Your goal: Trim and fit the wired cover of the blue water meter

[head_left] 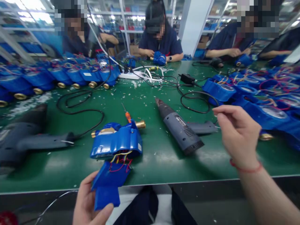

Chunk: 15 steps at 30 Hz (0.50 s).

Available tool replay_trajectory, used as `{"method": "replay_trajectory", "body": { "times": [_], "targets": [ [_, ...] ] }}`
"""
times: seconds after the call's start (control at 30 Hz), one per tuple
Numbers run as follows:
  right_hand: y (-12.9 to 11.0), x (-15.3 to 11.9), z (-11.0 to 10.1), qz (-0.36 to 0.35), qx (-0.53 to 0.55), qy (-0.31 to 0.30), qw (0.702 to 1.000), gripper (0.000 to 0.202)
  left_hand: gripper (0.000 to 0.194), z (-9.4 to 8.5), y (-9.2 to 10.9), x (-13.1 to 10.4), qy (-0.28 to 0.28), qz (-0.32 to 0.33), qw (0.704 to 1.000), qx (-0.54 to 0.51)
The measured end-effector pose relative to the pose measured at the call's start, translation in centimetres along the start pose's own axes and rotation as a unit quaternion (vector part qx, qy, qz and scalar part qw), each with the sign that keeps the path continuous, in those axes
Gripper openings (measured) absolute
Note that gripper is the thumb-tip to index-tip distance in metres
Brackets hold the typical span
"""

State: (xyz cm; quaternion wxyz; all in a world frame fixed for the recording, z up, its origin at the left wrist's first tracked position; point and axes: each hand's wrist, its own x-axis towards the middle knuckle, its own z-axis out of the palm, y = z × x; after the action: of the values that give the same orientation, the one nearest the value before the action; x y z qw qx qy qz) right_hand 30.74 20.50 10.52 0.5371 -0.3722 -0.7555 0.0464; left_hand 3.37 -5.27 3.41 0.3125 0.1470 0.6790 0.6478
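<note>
My left hand (86, 201) grips a blue plastic cover (112, 175) at the table's front edge, thumb on its lower panel. Red and yellow wires (120, 159) run from the cover into a blue meter housing (116, 142) with brass pipe fittings (140, 124), lying just behind it. My right hand (239, 134) hovers over the right side, thumb and forefinger pinched together; whatever they hold is too small to make out. Close to that hand lies a grey heat gun (180, 131), its nozzle pointing away. Behind the housing is a small orange-handled screwdriver (127, 117).
A second heat gun (23, 137) lies at left. Rows of blue housings stand at the left (38, 78) and right (262, 109). Black cables (82, 109), a white power strip (131, 75) and a black adapter (187, 78) lie behind. Co-workers (161, 43) sit across the green table (150, 168).
</note>
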Motion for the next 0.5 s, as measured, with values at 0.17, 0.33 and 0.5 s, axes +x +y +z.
{"method": "replay_trajectory", "body": {
  "times": [0.17, 0.33, 0.5],
  "targets": [
    [10.5, -0.7, 1.8, -0.084, -0.022, -0.319, 0.944, 0.064, 0.082, -0.1, -0.9, 0.2, -0.069, -0.009, 0.987, -0.144],
    [10.3, -0.9, 4.2, -0.163, -0.021, -0.356, 0.920, 0.059, 0.076, 0.4, -1.0, -0.2, -0.114, -0.008, 0.972, -0.208],
    [8.0, 0.0, 5.6, -0.167, -0.041, -0.298, 0.939, 0.036, 0.068, 0.5, -0.8, -0.5, -0.127, 0.010, 0.962, -0.241]
  ]
}}
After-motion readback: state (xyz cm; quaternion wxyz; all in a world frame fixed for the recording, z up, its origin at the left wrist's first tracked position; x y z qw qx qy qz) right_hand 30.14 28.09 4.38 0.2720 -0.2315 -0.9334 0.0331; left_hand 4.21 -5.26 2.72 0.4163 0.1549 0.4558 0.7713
